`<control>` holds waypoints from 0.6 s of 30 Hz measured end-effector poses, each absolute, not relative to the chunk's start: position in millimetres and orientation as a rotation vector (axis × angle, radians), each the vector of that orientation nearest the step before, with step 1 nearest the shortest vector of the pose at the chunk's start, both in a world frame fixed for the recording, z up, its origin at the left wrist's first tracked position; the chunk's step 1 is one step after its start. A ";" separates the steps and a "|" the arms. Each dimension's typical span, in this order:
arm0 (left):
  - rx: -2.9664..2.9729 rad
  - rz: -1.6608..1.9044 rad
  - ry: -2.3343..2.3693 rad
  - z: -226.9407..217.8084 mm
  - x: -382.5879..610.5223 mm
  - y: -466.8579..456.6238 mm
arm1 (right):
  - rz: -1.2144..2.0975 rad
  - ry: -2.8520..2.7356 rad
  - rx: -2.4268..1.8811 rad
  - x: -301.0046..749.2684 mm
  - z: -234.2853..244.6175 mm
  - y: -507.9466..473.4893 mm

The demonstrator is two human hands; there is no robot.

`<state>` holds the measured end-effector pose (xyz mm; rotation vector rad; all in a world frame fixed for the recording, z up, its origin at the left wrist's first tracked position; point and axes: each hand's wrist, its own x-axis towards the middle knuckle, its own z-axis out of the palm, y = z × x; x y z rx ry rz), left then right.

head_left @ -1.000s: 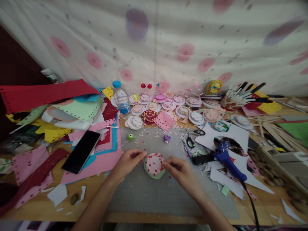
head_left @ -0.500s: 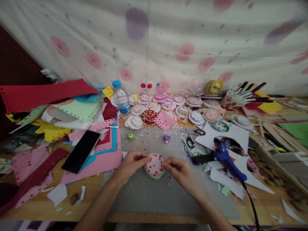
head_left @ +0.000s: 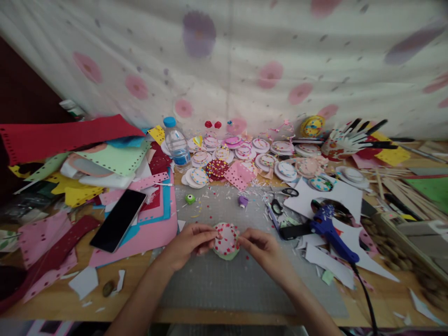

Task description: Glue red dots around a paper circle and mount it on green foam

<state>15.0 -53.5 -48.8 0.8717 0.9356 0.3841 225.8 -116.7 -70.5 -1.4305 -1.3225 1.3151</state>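
Between my hands is a small round paper hat-like piece (head_left: pixel 227 241), pale pink on top with red star-like spots and a light green brim at its near side. My left hand (head_left: pixel 193 241) is closed at its left edge, thumb and forefinger overlapping the top. At the right edge, my right hand (head_left: pixel 261 247) pinches the rim between thumb and fingers. The piece is over the grey cutting mat (head_left: pixel 224 289). Beyond it on the mat are a green one-eyed figure (head_left: pixel 190 199) and a small purple item (head_left: pixel 242 201).
Several decorated paper discs (head_left: pixel 245 150) line the back beside a water bottle (head_left: pixel 177 147). A phone (head_left: pixel 118 220) lies on coloured sheets at left. To the right are scissors (head_left: pixel 290 192), a blue glue gun (head_left: pixel 334 235) with its cord, and paper scraps (head_left: pixel 329 263).
My left hand's fingers have shifted slightly over the left side of the round piece, which has turned or moved a little to the right. My right hand stays nearly in place.
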 end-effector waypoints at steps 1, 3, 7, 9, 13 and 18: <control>0.814 0.384 0.913 -49.8 14.8 -53.9 | 1.322 -1.318 -1.430 225.7 -70.6 -116.8; 0.721 0.391 0.863 -51.3 14.8 -54.8 | 1.332 -1.307 -1.433 225.6 -70.8 -117.2; 0.655 0.412 0.822 -52.8 16.0 -57.4 | 1.338 -1.283 -1.440 224.6 -70.0 -117.9; 0.641 0.417 0.837 -52.8 16.5 -58.6 | 1.338 -1.286 -1.438 224.0 -68.7 -118.3; 0.616 0.417 0.830 -52.7 16.2 -59.4 | 1.329 -1.311 -1.429 223.5 -66.6 -119.3; 0.646 0.418 0.829 -53.5 17.0 -58.9 | 1.321 -1.300 -1.419 223.6 -68.8 -119.9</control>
